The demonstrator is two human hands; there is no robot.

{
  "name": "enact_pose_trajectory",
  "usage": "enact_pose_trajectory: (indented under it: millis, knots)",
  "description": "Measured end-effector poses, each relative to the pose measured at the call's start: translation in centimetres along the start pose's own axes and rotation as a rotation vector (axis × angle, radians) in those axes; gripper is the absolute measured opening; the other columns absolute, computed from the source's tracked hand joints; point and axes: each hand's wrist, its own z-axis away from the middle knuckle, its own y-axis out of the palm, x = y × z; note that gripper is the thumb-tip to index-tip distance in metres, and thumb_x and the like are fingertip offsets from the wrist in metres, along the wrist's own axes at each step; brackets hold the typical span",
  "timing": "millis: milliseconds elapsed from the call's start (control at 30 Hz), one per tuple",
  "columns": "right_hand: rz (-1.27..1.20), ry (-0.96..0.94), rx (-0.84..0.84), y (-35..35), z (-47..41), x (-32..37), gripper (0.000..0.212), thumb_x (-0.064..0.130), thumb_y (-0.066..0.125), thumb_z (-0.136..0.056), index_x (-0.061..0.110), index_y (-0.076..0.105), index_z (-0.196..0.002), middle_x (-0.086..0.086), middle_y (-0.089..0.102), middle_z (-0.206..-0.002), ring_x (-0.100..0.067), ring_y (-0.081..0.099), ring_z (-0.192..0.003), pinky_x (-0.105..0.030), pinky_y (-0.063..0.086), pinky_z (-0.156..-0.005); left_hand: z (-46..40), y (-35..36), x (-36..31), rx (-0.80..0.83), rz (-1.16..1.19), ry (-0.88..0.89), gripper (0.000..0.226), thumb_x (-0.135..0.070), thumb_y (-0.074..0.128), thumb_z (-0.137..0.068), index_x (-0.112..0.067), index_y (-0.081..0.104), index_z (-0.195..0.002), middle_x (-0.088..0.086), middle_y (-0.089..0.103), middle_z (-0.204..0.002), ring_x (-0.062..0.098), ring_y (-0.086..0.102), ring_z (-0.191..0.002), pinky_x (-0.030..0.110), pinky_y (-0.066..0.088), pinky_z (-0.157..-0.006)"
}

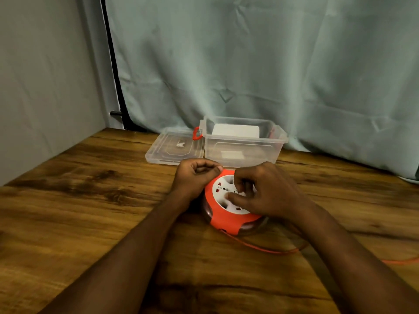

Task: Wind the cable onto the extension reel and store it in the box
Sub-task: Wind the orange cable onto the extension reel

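Head view, the only one: extension reel (pixel 229 205) sits flat on the wooden desk (pixel 90 200), socket face up, just in front of the clear storage box (pixel 243 141), prob. so it can go straight in once wound. Left hand (pixel 196 177) is at the reel's far-left rim w/ fingers curled in; looks like it braces the orange housing so the body won't spin, but whether that grip actually pinches the rim or is just clenched beside it, I cannot tell. Right hand (pixel 263 191) lies over the white centre plate, fingers curled into it, grasping what seems to be the winding knob/recess, i.e. the cranking hand. Orange cable (pixel 267 249) leaves the reel's near edge and trails right across the desk and off frame, so plenty is still unwound. Box is open, w/ something white inside; its lid (pixel 174 147) lies flat beside it on the left, out of the way. Judgement: winding stage, storing not yet begun.
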Motion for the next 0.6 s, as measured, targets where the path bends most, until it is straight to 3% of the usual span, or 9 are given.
enact_pose_trajectory:
  millis: [33, 67, 133, 200, 267, 367, 433, 600]
  knots:
    - [-0.019, -0.004, -0.003, -0.7, 0.1, 0.1, 0.02, 0.044, 0.077, -0.075, 0.03, 0.064, -0.078, 0.022, 0.064, -0.069, 0.001, 0.056, -0.061, -0.025, 0.04, -0.055, 0.0, -0.1, -0.1, 0.01, -0.001, -0.014, 0.006, -0.007, 0.077, -0.084, -0.008, 0.078, -0.091, 0.012, 0.079, -0.087, 0.024, 0.076, -0.079, 0.034, 0.063, -0.073]
    - [-0.043, 0.014, 0.011, -1.4, 0.1, -0.1, 0.019, 0.032, 0.08, -0.074, 0.032, 0.066, -0.087, 0.03, 0.062, -0.072, 0.002, 0.056, -0.063, -0.022, 0.038, -0.056, 0.0, -0.2, -0.2, 0.022, -0.012, -0.028, 0.006, -0.007, 0.077, -0.084, -0.01, 0.077, -0.089, 0.009, 0.079, -0.086, 0.021, 0.076, -0.077, 0.032, 0.062, -0.071]
    - [-0.069, 0.073, 0.092, -2.2, 0.2, -0.4, 0.038, 0.018, 0.083, -0.073, 0.038, 0.066, -0.102, 0.047, 0.057, -0.082, 0.006, 0.058, -0.07, -0.018, 0.039, -0.055, -0.2, -0.4, -0.6, 0.059, -0.041, -0.05, 0.006, -0.008, 0.077, -0.085, -0.01, 0.077, -0.09, 0.006, 0.079, -0.083, 0.017, 0.076, -0.074, 0.027, 0.06, -0.066]
    - [-0.068, 0.098, 0.179, -2.2, 0.4, -0.5, 0.052, 0.021, 0.084, -0.075, 0.045, 0.062, -0.116, 0.042, 0.062, -0.1, 0.006, 0.061, -0.078, -0.018, 0.047, -0.059, -0.3, -0.7, -0.9, 0.107, -0.05, -0.061, 0.009, -0.008, 0.076, -0.085, -0.007, 0.076, -0.094, 0.007, 0.079, -0.085, 0.017, 0.076, -0.074, 0.026, 0.061, -0.065]
    - [-0.099, 0.121, 0.231, -1.9, 0.7, -0.7, 0.057, 0.024, 0.083, -0.079, 0.05, 0.059, -0.124, 0.029, 0.064, -0.115, 0.009, 0.057, -0.083, -0.01, 0.043, -0.063, -0.5, -0.8, -1.0, 0.132, -0.047, -0.061, 0.013, -0.007, 0.076, -0.085, -0.004, 0.076, -0.097, 0.009, 0.079, -0.087, 0.018, 0.076, -0.075, 0.027, 0.061, -0.065]
    - [-0.126, 0.126, 0.246, -2.1, 1.0, -0.8, 0.057, 0.025, 0.083, -0.079, 0.051, 0.058, -0.124, 0.032, 0.063, -0.126, 0.012, 0.058, -0.101, -0.008, 0.04, -0.072, -0.4, -0.6, -0.8, 0.146, -0.053, -0.039, 0.014, -0.008, 0.076, -0.084, -0.004, 0.075, -0.098, 0.009, 0.079, -0.088, 0.019, 0.076, -0.076, 0.026, 0.061, -0.065]
    - [-0.134, 0.134, 0.245, -2.4, 1.1, -0.5, 0.059, 0.025, 0.085, -0.078, 0.051, 0.056, -0.121, 0.036, 0.063, -0.125, 0.01, 0.059, -0.106, -0.013, 0.046, -0.075, -0.4, -0.6, -0.5, 0.151, -0.049, -0.033, 0.015, -0.009, 0.077, -0.084, -0.004, 0.076, -0.098, 0.01, 0.079, -0.089, 0.022, 0.076, -0.079, 0.028, 0.061, -0.067]
    - [-0.261, 0.166, 0.272, -2.7, 1.1, 0.3, 0.07, 0.019, 0.089, -0.073, 0.049, 0.045, -0.118, 0.034, 0.068, -0.12, 0.005, 0.066, -0.089, -0.029, 0.06, -0.07, -0.3, -0.6, -0.6, 0.178, -0.036, -0.047, 0.019, -0.01, 0.077, -0.084, -0.003, 0.075, -0.101, 0.012, 0.079, -0.091, 0.027, 0.076, -0.082, 0.033, 0.062, -0.069]
